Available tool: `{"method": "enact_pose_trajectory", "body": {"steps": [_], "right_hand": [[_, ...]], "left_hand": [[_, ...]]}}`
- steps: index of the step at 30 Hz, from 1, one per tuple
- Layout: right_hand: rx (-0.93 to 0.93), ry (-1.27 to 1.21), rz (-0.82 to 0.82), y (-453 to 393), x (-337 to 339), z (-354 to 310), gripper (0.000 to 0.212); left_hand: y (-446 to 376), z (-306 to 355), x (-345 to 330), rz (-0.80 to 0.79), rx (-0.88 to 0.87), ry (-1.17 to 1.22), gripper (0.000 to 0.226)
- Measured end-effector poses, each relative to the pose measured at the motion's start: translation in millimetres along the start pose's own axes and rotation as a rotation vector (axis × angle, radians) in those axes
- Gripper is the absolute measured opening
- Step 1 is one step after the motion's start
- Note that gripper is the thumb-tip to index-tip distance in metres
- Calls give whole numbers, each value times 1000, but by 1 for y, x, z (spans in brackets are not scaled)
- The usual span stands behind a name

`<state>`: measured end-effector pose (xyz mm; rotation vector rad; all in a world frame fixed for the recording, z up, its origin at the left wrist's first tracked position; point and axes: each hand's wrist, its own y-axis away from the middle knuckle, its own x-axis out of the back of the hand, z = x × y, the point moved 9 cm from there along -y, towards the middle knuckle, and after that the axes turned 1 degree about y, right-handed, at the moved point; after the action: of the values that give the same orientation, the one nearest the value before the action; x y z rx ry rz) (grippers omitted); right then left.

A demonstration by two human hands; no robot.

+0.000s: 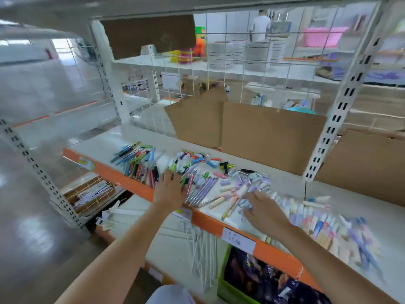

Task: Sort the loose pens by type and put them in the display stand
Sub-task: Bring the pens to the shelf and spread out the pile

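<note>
White shelf (341, 194) with an orange front edge (219, 222) carries the loose pens in several heaps. Near the left end, a pile of dark and bright pens (137, 161) in blue, green, orange and red lies just behind the front edge. Mid-shelf, a scatter of mixed pens and caps (197, 161) sits further back, toward the cardboard sheets (269, 134) propped along the rear. A fan of lilac pens (202, 190) lies side by side, tips toward the front edge. Toward the right end, a row of pastel pens (315, 220) runs along the front edge, badly blurred. Left hand (172, 189) lies palm-down on the shelf at the front edge between the dark pile and the lilac fan, fingers straight and spread, grasping nothing; fingertips touch a green pen (183, 182). Right hand (264, 210) is over pale pens right of the lilac fan, fingers reaching left; motion blur, cannot tell whether it grasps any. A white price label (238, 240) hangs on the orange edge below the right hand. A wire rack (89, 196) with papers sits on a lower level at left.
</note>
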<state>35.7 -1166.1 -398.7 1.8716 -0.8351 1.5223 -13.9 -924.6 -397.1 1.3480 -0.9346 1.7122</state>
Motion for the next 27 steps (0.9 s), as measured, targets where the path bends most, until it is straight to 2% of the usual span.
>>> {"method": "enact_pose_trajectory", "body": {"steps": [2, 5, 10, 12, 16, 19, 22, 24, 27], "right_hand": [[44, 21, 43, -26, -8, -23, 37], [96, 52, 63, -57, -18, -53, 37], [130, 77, 99, -101, -14, -80, 41], [169, 63, 117, -118, -11, -94, 42], [263, 56, 23, -149, -29, -115, 46], [281, 72, -26, -154, -44, -111, 47], [273, 80, 67, -154, -35, -107, 40], [282, 51, 120, -161, -24, -113, 37], [294, 6, 141, -185, -17, -128, 37]], "left_hand": [[-8, -16, -10, -57, 58, 72, 57], [-16, -12, -24, -109, 4, 98, 61], [-17, 15, -30, -59, -183, 253, 46], [-19, 13, -24, 21, -200, 320, 36], [-42, -29, -1, 197, -96, 282, 34], [-69, -82, -3, 147, 92, 137, 42], [-86, -122, -12, 49, 252, 107, 51], [-93, -127, -18, 3, 248, 117, 55], [-97, -109, -19, 42, 94, 138, 52]]}}
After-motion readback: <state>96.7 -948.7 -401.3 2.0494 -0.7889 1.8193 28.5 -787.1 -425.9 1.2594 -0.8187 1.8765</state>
